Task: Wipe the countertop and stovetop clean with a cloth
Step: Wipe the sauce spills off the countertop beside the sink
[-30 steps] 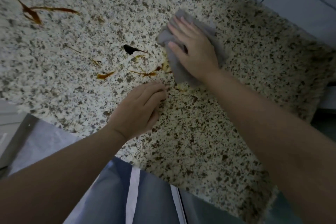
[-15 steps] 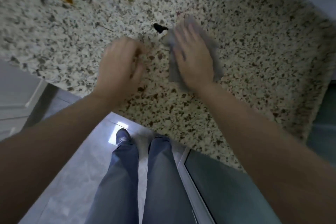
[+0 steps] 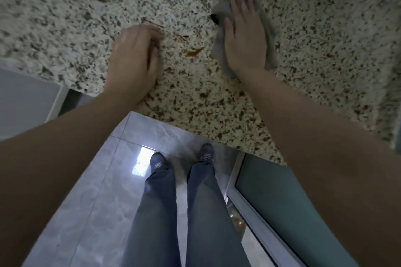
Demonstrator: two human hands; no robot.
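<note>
Head view showed the right hand [image 3: 244,39] spread flat on the cloth [image 3: 269,34], left hand [image 3: 134,54] loosely curled on the counter [image 3: 325,28]; firm overlapping strokes would best lift the brown streaks [image 3: 194,51].

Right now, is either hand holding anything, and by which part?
The right hand presses flat on the middle of the grey cloth. The left hand holds nothing.

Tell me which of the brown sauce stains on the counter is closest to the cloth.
The small dark blob touching the grey cloth at its left edge, by the right hand's thumb. The other streaks lie apart, further left.
</note>
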